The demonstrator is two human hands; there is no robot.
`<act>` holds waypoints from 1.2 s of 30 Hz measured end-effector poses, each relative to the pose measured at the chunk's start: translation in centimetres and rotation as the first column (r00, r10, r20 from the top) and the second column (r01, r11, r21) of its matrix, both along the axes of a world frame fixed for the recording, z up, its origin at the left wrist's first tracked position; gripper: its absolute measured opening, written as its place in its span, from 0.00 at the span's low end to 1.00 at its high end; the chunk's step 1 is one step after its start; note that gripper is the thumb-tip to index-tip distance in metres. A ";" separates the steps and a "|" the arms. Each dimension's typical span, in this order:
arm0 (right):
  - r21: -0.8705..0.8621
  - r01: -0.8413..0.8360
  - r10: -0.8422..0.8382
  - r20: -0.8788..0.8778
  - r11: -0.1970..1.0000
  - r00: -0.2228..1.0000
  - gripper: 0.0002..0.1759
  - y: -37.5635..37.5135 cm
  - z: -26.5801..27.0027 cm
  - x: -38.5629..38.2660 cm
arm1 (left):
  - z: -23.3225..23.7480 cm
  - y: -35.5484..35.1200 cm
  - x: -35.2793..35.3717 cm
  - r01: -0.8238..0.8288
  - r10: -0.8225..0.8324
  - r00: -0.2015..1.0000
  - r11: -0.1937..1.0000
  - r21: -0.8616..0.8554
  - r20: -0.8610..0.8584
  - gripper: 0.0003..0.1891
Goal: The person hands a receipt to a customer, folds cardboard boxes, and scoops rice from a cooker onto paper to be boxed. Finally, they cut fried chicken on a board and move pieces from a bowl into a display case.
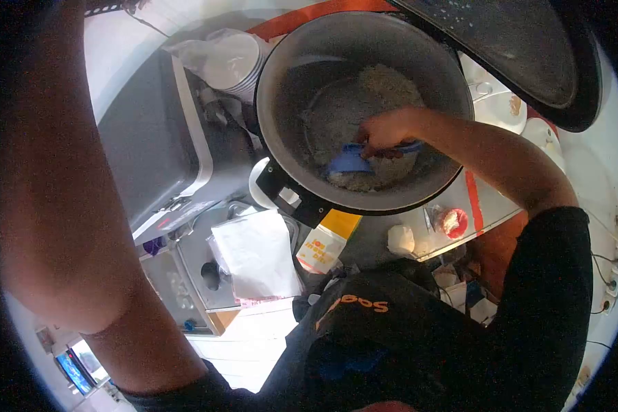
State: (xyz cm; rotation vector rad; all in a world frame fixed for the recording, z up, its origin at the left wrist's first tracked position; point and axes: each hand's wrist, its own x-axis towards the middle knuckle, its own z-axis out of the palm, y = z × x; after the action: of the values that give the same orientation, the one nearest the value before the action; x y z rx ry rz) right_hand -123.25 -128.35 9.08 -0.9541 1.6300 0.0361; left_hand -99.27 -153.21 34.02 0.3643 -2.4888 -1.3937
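Observation:
My right hand (391, 132) reaches down into a large, deep grey cooking pot (281, 103). Its fingers are wrapped round a blue plastic scoop (350, 161), whose broad end is low in the pot. Pale grains that look like rice (391, 82) lie along the far right of the pot's bottom, with more grains (364, 181) by the scoop. My left arm (62, 206) rises along the left side of the view, and its hand is out of frame.
A dark lid (522, 55) stands raised at the upper right. Left of the pot are stacked white containers (244, 65) and a grey box (144, 137). Nearer me lie white paper sheets (257, 254), a yellow-and-white carton (326, 244) and a red-rimmed cup (453, 223).

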 end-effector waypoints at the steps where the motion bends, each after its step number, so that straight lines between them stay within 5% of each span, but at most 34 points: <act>1: 0.005 0.000 0.000 -0.003 1.000 1.000 0.16 0.7 -0.4 -0.4 | -0.1 0.0 0.1 0.000 0.000 1.000 1.000 0.004 -0.001 0.14; 3: -0.541 -0.108 -0.013 -0.216 0.834 0.976 0.20 1.3 -0.5 -0.4 | -0.3 0.0 0.3 -0.004 0.004 1.000 1.000 0.011 -0.005 0.14; 7: -0.550 -0.188 0.027 -0.287 0.814 0.958 0.24 2.0 3.3 0.6 | -0.5 0.0 0.4 -0.005 0.005 1.000 1.000 0.011 -0.005 0.14; 10: -0.549 -0.161 -0.027 -0.319 0.820 0.947 0.21 1.4 2.3 0.1 | -0.4 0.2 0.4 -0.003 0.003 1.000 1.000 0.006 -0.008 0.13; 12: -0.132 -0.248 0.108 -0.641 0.960 0.760 0.14 -0.1 0.1 -1.3 | -0.3 0.3 0.3 -0.001 0.002 1.000 1.000 0.005 -0.008 0.13; 15: -0.211 -0.341 0.124 -0.659 0.916 0.742 0.09 -0.5 -15.1 -6.3 | -0.4 0.3 0.3 0.001 -0.001 1.000 1.000 -0.001 -0.010 0.13; 18: -0.380 -0.209 -0.099 -0.650 0.901 0.753 0.08 -1.3 -6.1 0.3 | -0.4 0.3 0.5 -0.005 0.005 1.000 1.000 0.001 -0.009 0.13; 22: -0.522 -0.300 -0.237 -0.731 0.799 0.640 0.08 -2.0 -3.3 1.3 | -0.5 0.1 0.8 -0.015 0.015 1.000 1.000 0.003 -0.011 0.13; 25: -0.350 -0.207 -0.163 -0.782 0.914 0.602 0.08 -2.3 -2.4 0.3 | -0.7 0.0 0.7 -0.012 0.012 1.000 1.000 0.005 -0.011 0.13; 27: -0.090 -0.221 0.083 -0.740 0.971 0.667 0.08 -2.4 -3.8 0.1 | -0.7 0.0 0.7 -0.011 0.011 1.000 1.000 0.000 -0.016 0.12; 31: -0.216 -0.244 0.024 -0.701 0.945 0.713 0.09 -0.1 -4.8 2.4 | -0.7 -0.1 1.0 -0.013 0.013 1.000 1.000 0.003 -0.014 0.12; 33: -0.040 -0.412 0.294 -0.639 0.910 0.711 0.10 -0.1 -4.5 2.6 | -0.8 -0.1 1.1 -0.014 0.014 1.000 1.000 0.004 -0.013 0.12; 36: 0.011 -0.370 0.310 -0.569 0.929 0.762 0.11 0.1 -4.0 3.3 | -0.9 -0.1 1.2 -0.013 0.014 1.000 1.000 0.003 -0.016 0.12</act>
State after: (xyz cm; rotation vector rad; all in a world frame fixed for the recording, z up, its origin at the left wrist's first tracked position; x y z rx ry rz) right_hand -119.99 -128.29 5.08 -1.4080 1.9806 0.5392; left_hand -98.06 -153.28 33.10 0.3682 -2.4667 -1.3902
